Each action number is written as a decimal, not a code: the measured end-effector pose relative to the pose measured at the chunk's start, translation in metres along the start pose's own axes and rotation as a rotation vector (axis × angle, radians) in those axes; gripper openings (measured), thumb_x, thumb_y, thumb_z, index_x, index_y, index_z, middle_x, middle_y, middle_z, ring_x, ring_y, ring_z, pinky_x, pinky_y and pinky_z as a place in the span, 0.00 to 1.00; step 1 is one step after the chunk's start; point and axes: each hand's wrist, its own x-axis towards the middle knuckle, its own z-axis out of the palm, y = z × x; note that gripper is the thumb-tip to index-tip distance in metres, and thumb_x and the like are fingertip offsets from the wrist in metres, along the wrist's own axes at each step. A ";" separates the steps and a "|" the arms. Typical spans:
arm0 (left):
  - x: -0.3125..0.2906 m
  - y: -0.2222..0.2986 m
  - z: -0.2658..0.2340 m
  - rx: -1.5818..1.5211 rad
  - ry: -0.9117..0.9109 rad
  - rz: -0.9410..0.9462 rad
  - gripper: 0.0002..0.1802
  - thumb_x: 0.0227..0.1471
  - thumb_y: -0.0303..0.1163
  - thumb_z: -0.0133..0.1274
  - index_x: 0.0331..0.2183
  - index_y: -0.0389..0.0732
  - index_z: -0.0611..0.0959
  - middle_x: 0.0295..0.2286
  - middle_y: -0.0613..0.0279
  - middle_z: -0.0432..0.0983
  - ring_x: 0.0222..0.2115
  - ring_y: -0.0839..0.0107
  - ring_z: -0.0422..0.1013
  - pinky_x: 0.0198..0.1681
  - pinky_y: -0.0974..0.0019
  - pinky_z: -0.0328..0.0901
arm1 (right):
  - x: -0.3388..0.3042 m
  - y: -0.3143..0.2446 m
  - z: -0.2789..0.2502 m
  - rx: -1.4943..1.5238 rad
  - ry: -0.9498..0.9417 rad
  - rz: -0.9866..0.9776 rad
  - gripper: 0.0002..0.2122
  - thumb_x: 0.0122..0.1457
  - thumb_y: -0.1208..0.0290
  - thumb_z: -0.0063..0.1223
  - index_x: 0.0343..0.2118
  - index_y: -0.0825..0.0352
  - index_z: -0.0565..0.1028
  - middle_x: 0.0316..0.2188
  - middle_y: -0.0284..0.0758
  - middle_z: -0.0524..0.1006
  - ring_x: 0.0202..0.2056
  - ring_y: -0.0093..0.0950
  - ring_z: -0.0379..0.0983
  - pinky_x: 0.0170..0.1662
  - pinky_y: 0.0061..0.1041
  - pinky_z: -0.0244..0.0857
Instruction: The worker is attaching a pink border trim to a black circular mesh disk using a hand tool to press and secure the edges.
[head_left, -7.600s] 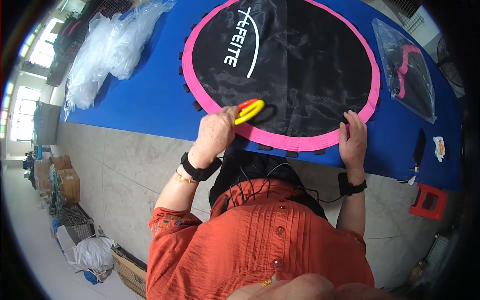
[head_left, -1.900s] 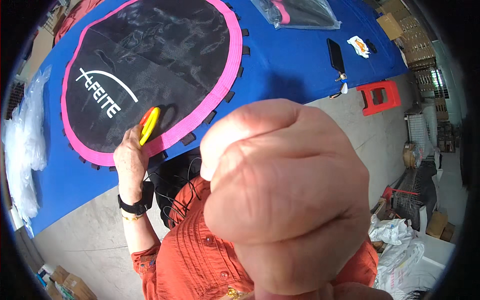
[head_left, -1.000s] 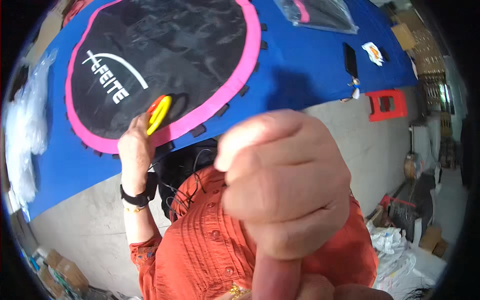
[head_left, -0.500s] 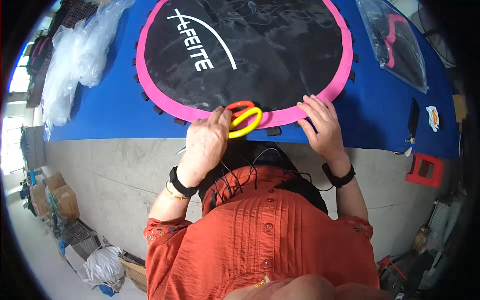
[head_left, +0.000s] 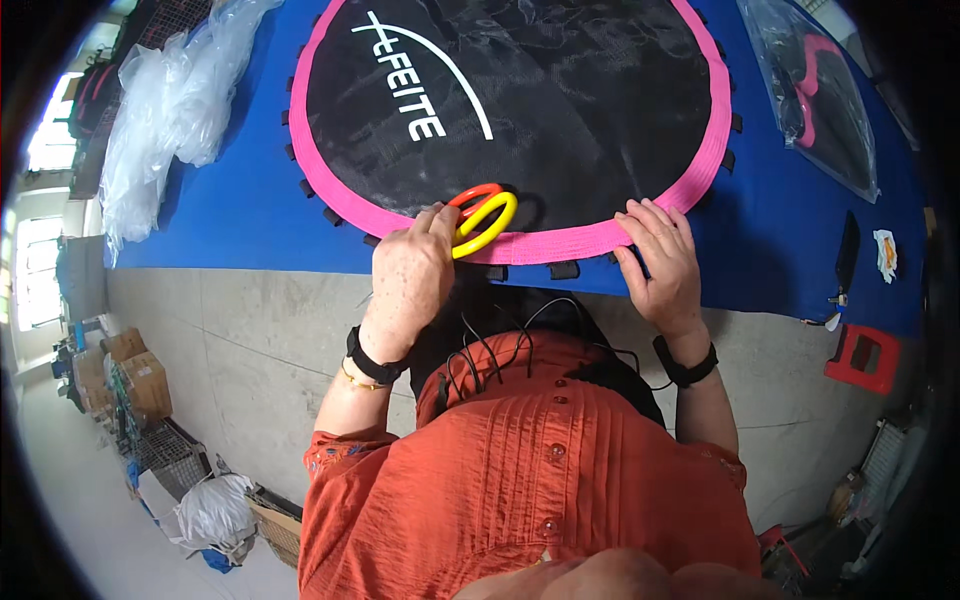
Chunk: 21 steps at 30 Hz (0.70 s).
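Note:
A round black mat with a pink border and several black loops round its rim lies at the table's near edge. My left hand is closed around a pair of scissors with red and yellow handles. The handles stick out over the border; the blades are hidden. The fingers of this hand also rest against the border. Further right, my right hand pinches the border, fingertips on top and thumb at the outer edge.
Blue cloth covers the table. Crumpled clear plastic lies at left, a bagged black-and-pink piece at far right. A black-bladed tool and small white packet lie near a red stool. Cartons stand at lower left.
The whole view has shifted slightly. Against the mat, my left hand with the scissors has slid a little left, uncovering another black loop. My right hand keeps its place on the border.

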 end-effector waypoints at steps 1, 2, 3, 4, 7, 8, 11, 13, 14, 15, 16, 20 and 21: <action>0.000 -0.001 0.000 -0.003 -0.010 0.006 0.16 0.54 0.26 0.56 0.46 0.40 0.81 0.44 0.52 0.83 0.29 0.58 0.81 0.33 0.61 0.75 | 0.000 0.000 0.000 -0.003 0.003 0.000 0.16 0.61 0.70 0.61 0.51 0.68 0.80 0.53 0.42 0.79 0.58 0.41 0.73 0.65 0.46 0.60; 0.000 -0.001 0.000 -0.006 -0.019 0.011 0.15 0.54 0.27 0.56 0.46 0.40 0.81 0.44 0.52 0.83 0.29 0.58 0.81 0.33 0.60 0.75 | 0.000 0.000 0.001 -0.002 0.004 0.000 0.16 0.61 0.70 0.61 0.51 0.68 0.80 0.53 0.42 0.79 0.58 0.41 0.73 0.65 0.46 0.60; -0.002 -0.002 0.003 -0.014 0.010 0.044 0.15 0.54 0.27 0.56 0.45 0.40 0.81 0.44 0.52 0.83 0.28 0.58 0.80 0.33 0.60 0.75 | 0.000 -0.001 0.001 -0.001 0.001 0.003 0.16 0.61 0.70 0.61 0.51 0.68 0.80 0.54 0.42 0.79 0.58 0.41 0.73 0.65 0.46 0.60; -0.004 -0.002 0.005 -0.013 0.009 0.044 0.15 0.54 0.27 0.56 0.45 0.40 0.81 0.44 0.52 0.83 0.28 0.58 0.80 0.33 0.60 0.75 | 0.000 -0.001 0.001 0.000 -0.004 0.007 0.16 0.61 0.70 0.60 0.51 0.68 0.80 0.54 0.42 0.79 0.58 0.41 0.73 0.65 0.46 0.59; -0.005 -0.002 0.005 -0.020 0.043 0.048 0.15 0.54 0.27 0.56 0.46 0.40 0.81 0.43 0.53 0.83 0.28 0.58 0.80 0.33 0.60 0.75 | 0.000 -0.001 0.002 -0.018 0.006 0.006 0.16 0.61 0.70 0.60 0.51 0.68 0.80 0.53 0.42 0.79 0.58 0.41 0.74 0.66 0.46 0.59; -0.001 -0.002 0.003 -0.020 0.021 0.011 0.16 0.54 0.28 0.56 0.46 0.40 0.81 0.42 0.53 0.83 0.29 0.58 0.81 0.33 0.60 0.75 | 0.000 -0.002 0.002 -0.018 0.004 0.004 0.16 0.61 0.70 0.60 0.51 0.68 0.80 0.53 0.42 0.79 0.58 0.41 0.74 0.66 0.46 0.59; 0.005 -0.004 -0.001 -0.006 0.004 -0.018 0.16 0.54 0.28 0.56 0.47 0.40 0.81 0.42 0.53 0.83 0.29 0.58 0.81 0.33 0.61 0.75 | 0.001 -0.002 0.001 -0.026 0.000 0.012 0.16 0.60 0.71 0.60 0.51 0.68 0.80 0.53 0.42 0.80 0.58 0.41 0.74 0.66 0.45 0.59; 0.005 -0.004 -0.001 0.007 0.009 -0.007 0.17 0.54 0.28 0.56 0.47 0.40 0.81 0.42 0.53 0.83 0.30 0.58 0.81 0.33 0.61 0.75 | 0.001 -0.003 0.003 -0.029 0.007 0.008 0.16 0.60 0.71 0.60 0.51 0.68 0.80 0.53 0.42 0.80 0.58 0.40 0.74 0.66 0.45 0.59; 0.003 -0.001 -0.001 -0.026 -0.007 -0.008 0.18 0.53 0.25 0.56 0.48 0.40 0.81 0.44 0.53 0.83 0.31 0.56 0.81 0.35 0.59 0.75 | 0.001 -0.003 0.002 -0.030 0.008 0.005 0.16 0.60 0.71 0.60 0.51 0.68 0.80 0.53 0.42 0.80 0.58 0.40 0.74 0.66 0.45 0.59; 0.002 0.000 0.000 -0.059 -0.022 -0.009 0.20 0.51 0.23 0.56 0.48 0.40 0.82 0.45 0.54 0.83 0.32 0.54 0.81 0.36 0.57 0.76 | 0.001 -0.003 0.002 -0.036 0.005 0.009 0.16 0.60 0.70 0.60 0.51 0.68 0.80 0.53 0.41 0.80 0.58 0.40 0.74 0.67 0.45 0.59; 0.001 -0.001 0.003 -0.059 -0.021 -0.011 0.20 0.51 0.23 0.56 0.48 0.40 0.82 0.45 0.54 0.83 0.32 0.54 0.81 0.36 0.57 0.76 | 0.000 -0.004 0.001 -0.041 0.000 0.013 0.16 0.60 0.70 0.59 0.51 0.68 0.80 0.53 0.41 0.80 0.58 0.40 0.74 0.67 0.44 0.59; 0.006 -0.003 0.006 -0.057 0.017 -0.048 0.20 0.51 0.23 0.56 0.48 0.40 0.82 0.45 0.53 0.82 0.32 0.54 0.81 0.36 0.58 0.76 | 0.001 -0.005 0.001 -0.051 -0.002 0.020 0.16 0.61 0.70 0.59 0.50 0.67 0.80 0.53 0.41 0.80 0.58 0.39 0.74 0.67 0.44 0.59; 0.008 -0.004 0.005 -0.009 0.021 -0.026 0.18 0.52 0.25 0.56 0.47 0.39 0.81 0.44 0.52 0.83 0.31 0.56 0.81 0.35 0.59 0.75 | 0.001 -0.005 0.001 -0.052 -0.003 0.022 0.16 0.61 0.70 0.59 0.50 0.67 0.81 0.53 0.41 0.80 0.58 0.39 0.74 0.67 0.44 0.58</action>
